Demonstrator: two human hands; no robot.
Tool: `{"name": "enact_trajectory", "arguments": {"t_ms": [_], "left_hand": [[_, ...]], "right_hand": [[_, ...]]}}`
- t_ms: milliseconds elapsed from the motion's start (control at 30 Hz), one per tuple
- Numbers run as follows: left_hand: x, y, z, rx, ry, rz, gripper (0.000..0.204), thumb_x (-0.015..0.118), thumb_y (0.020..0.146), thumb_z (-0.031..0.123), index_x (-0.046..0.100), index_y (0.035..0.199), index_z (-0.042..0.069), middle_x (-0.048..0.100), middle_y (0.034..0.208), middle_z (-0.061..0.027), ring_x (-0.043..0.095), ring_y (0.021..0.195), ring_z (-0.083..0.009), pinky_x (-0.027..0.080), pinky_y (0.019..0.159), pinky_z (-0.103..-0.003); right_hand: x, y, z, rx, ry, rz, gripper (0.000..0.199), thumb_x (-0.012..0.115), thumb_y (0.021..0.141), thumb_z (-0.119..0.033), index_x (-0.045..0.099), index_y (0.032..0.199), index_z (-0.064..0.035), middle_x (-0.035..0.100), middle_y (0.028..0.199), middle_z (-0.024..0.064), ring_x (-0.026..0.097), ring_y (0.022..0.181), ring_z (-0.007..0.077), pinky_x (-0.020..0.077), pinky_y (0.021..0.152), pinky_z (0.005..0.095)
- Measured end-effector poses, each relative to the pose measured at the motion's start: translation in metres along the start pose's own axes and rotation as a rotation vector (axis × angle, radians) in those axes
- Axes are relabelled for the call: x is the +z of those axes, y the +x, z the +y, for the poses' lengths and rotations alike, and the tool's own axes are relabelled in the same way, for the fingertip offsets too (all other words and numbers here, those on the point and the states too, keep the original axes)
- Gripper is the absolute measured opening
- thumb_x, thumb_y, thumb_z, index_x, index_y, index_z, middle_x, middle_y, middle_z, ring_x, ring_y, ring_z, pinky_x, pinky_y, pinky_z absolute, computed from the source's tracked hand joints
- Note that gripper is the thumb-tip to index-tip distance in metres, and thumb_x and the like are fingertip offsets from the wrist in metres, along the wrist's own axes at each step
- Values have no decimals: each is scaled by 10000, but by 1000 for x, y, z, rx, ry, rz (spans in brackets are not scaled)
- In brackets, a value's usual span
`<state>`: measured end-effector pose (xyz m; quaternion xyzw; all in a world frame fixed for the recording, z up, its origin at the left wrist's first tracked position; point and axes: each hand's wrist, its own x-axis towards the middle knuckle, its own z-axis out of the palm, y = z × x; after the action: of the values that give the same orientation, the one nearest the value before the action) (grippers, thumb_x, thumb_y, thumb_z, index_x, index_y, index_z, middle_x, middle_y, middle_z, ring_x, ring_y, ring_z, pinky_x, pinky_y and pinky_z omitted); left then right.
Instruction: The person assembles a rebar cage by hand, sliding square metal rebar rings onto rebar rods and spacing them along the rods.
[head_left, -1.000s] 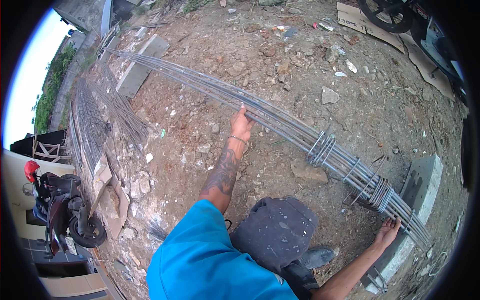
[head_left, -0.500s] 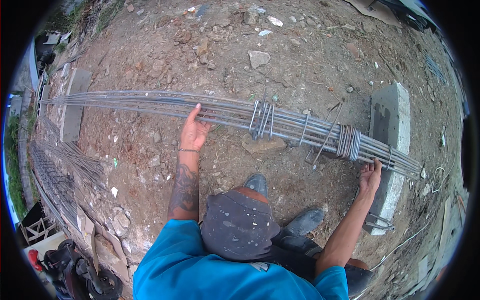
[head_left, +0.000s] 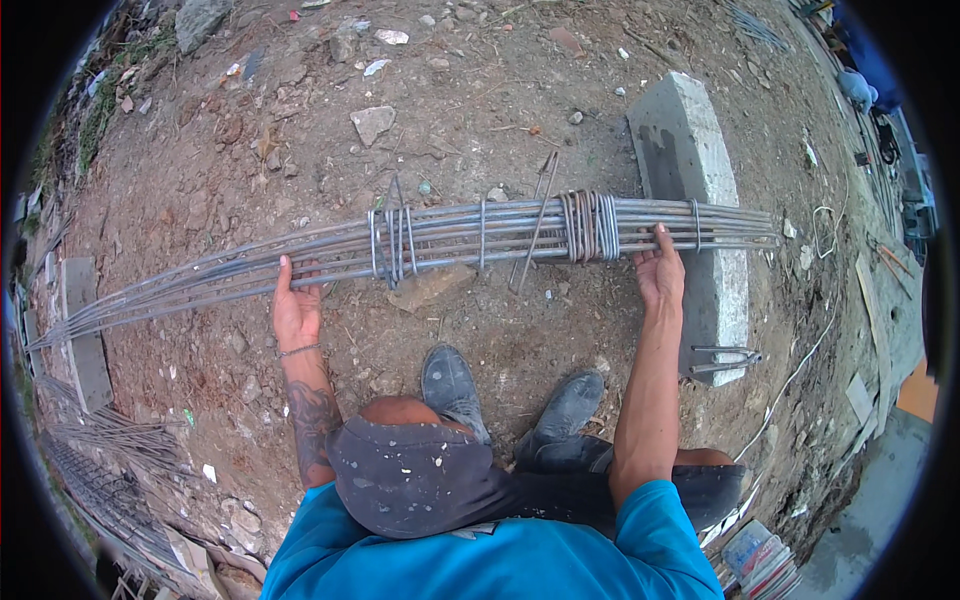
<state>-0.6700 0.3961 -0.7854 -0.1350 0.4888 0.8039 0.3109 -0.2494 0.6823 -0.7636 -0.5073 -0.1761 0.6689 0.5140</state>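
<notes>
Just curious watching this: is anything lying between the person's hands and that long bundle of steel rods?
Nothing visible. The left hand and the right hand both already rest on the rebar bundle. The loose stirrups around it sit between the hands.

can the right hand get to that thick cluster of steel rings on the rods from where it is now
Probably yes. The right hand grips the rods just beside the cluster of rings, which sits slightly to its left. Nothing lies between them, so a short slide along the rods should do.

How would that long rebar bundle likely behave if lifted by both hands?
The rebar bundle is probably heavy: many long steel bars. It would likely sag between the left hand and right hand. The stirrup loops should keep the bars together.
</notes>
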Motion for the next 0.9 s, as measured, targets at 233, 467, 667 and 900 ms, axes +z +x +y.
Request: {"name": "enact_trajectory", "arguments": {"t_ms": [233,467,667,900], "left_hand": [[33,-37,-5,93,279,148,514,702,831,224,447,1219,5,544,1089,-118,551,969,-265,474,864,-377],[70,-78,21,1136,1497,227,441,671,844,239,493,1138,-37,539,1036,-163,525,956,-322,400,885,-400],[7,-56,-15,721,1046,323,321,597,893,230,551,1065,-38,544,1038,-124,534,1006,-278,397,915,-394],[-33,15,-61,-211,-402,-820,343,412,965,161,495,1259,5,459,1357,-153,381,1301,-269,307,1097,-417]], "right_hand": [[9,-2,6,6,11,-37,298,661,842,-91,512,1086,-6,583,1043,79,579,978,210,499,864,363],[12,-5,9,-15,35,-57,261,658,843,-96,526,1066,-60,607,969,55,592,912,196,468,830,366],[12,-10,2,54,-69,-30,254,645,861,-123,530,1069,-34,609,990,83,608,907,206,504,825,345],[13,-12,-1,12,-12,7,255,667,839,-133,540,1045,-52,623,943,63,623,868,199,486,760,369]]}}
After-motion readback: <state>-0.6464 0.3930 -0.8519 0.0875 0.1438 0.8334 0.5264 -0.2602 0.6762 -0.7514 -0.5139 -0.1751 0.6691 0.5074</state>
